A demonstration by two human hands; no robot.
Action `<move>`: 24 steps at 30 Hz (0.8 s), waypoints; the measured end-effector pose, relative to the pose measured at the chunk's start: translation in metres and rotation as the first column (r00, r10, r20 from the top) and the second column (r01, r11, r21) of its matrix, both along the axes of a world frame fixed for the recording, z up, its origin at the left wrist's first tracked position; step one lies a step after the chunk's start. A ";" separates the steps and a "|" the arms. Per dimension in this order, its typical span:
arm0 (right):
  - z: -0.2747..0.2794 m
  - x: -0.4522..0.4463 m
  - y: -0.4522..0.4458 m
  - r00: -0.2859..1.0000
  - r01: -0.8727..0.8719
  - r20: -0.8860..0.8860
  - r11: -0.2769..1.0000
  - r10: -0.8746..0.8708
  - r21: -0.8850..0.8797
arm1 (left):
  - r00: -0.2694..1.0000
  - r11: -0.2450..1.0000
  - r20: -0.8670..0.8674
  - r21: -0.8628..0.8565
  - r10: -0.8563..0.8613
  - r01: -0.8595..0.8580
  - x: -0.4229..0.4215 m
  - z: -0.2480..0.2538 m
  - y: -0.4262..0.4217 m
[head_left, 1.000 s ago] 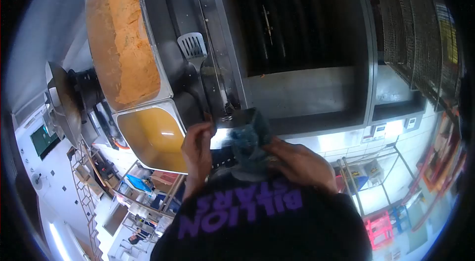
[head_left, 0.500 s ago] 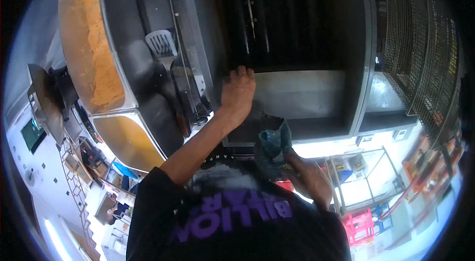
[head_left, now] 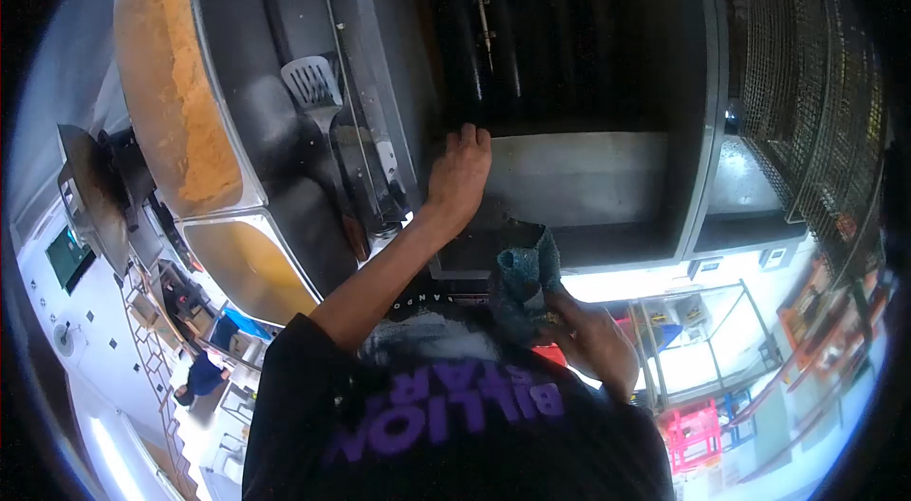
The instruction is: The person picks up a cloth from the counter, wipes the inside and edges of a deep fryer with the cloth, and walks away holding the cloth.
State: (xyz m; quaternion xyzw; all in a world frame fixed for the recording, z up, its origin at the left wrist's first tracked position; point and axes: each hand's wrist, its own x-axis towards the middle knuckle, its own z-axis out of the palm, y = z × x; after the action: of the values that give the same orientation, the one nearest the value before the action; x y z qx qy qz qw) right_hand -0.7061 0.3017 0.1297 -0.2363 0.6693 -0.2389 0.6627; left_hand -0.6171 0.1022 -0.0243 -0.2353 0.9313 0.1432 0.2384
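Observation:
My left hand [head_left: 460, 178] reaches into a deep metal basin, its fingers curled together at the left end of a pale metal panel [head_left: 579, 169]. Whether they grip the panel's edge or something smaller is hidden. Near my chest, my right hand [head_left: 598, 349] is closed on a folded, rough-looking teal cloth [head_left: 529, 269]. The cloth stands up from my fingers, in front of the basin's near rim [head_left: 588, 264]. Beyond the panel the basin is very dark, with thin bright streaks.
A slotted spatula [head_left: 313, 83] lies on the ledge left of the basin. Further left stand a tub of orange crumbs [head_left: 176, 93] and a tub with yellow contents [head_left: 251, 259]. Wire baskets [head_left: 807, 74] hang at right. Another person [head_left: 201, 375] is in the background, lower left.
Both hands stay nearly where they were, the left fingers still curled at the panel. The view has shifted slightly, and the background person shows more fully.

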 end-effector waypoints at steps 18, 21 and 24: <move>0.016 -0.025 -0.014 0.973 -0.067 -0.221 0.997 0.059 -0.030 | 0.975 0.933 0.094 0.286 0.202 -0.221 0.140 0.130 0.022; 0.016 -0.024 -0.024 0.968 -0.122 -0.222 0.992 0.113 -0.025 | 0.994 0.961 0.079 0.261 0.077 -0.095 0.180 0.124 0.032; 0.017 -0.020 -0.034 0.967 -0.164 -0.201 0.986 0.156 -0.023 | 0.995 0.944 0.076 0.316 0.070 -0.091 0.188 0.125 0.035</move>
State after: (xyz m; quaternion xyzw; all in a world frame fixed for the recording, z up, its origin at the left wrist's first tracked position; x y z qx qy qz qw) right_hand -0.7259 0.2681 0.1467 -0.3251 0.7062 -0.1728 0.6048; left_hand -0.4294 0.1368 0.1009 -0.2358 0.8775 0.2938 0.2968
